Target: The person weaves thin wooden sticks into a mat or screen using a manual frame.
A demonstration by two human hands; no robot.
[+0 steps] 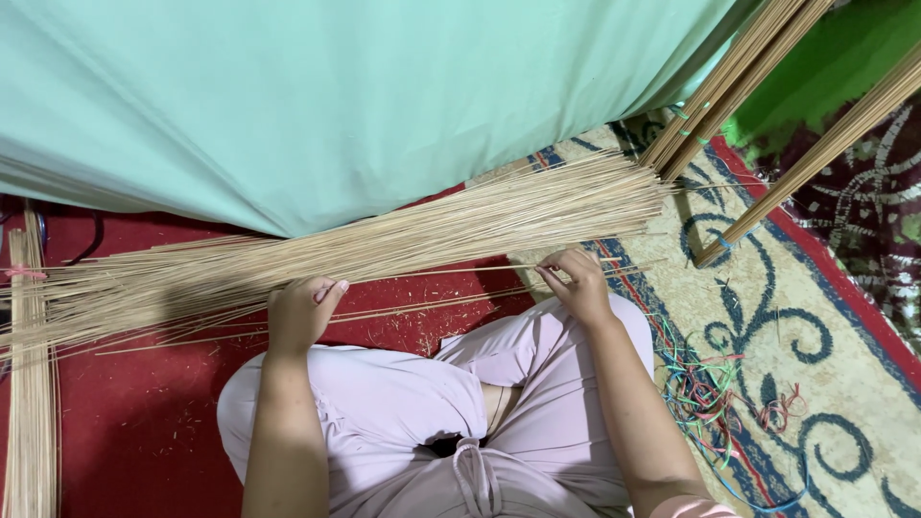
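Pale bamboo sticks [384, 240] lie loose across my lap, unbundled. My left hand [299, 312] and right hand [578, 281] each pinch one thin stick [451, 271]. Tied bundles [29, 384] lie beside; most unsorted.

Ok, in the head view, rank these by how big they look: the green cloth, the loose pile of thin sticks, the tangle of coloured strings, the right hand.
1. Green cloth
2. Loose pile of thin sticks
3. Tangle of coloured strings
4. Right hand
The strings lie spread thinly, so their lead over the hand is unsure.
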